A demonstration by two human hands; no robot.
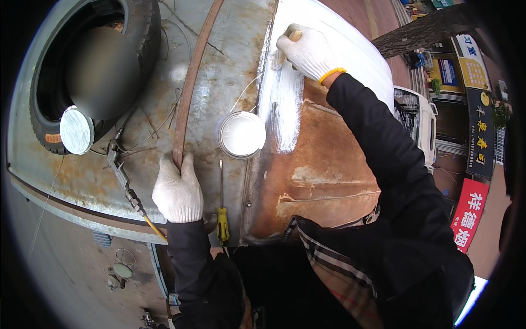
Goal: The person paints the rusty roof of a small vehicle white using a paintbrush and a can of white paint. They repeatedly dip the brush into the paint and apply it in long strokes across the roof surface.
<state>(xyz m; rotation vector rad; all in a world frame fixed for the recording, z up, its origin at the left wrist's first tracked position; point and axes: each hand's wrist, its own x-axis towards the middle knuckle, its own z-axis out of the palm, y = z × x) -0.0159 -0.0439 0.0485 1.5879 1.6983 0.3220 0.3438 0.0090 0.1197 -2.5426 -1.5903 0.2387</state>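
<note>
My right hand (308, 50), in a white knit glove with a yellow cuff, is closed around a paintbrush (296, 36). The pale handle shows above the fingers, and the bristles are at the white painted edge of a rusty brown panel (323, 164). Fresh white strokes (287, 109) streak across that panel. A round can of white paint (242, 135) stands left of the strokes, its wire handle tipped up. My left hand (178, 189), gloved in white, pinches the near end of a long rusty metal strip (195, 66) on the grey metal surface (219, 88).
A black tire (148, 49) lies at the far left, with a paint-smeared round lid (76, 130) against it. An air tool with a yellow hose (127, 189) is left of my left hand. A yellow-handled screwdriver (222, 225) lies below the can. A white vehicle (419, 118) stands beyond.
</note>
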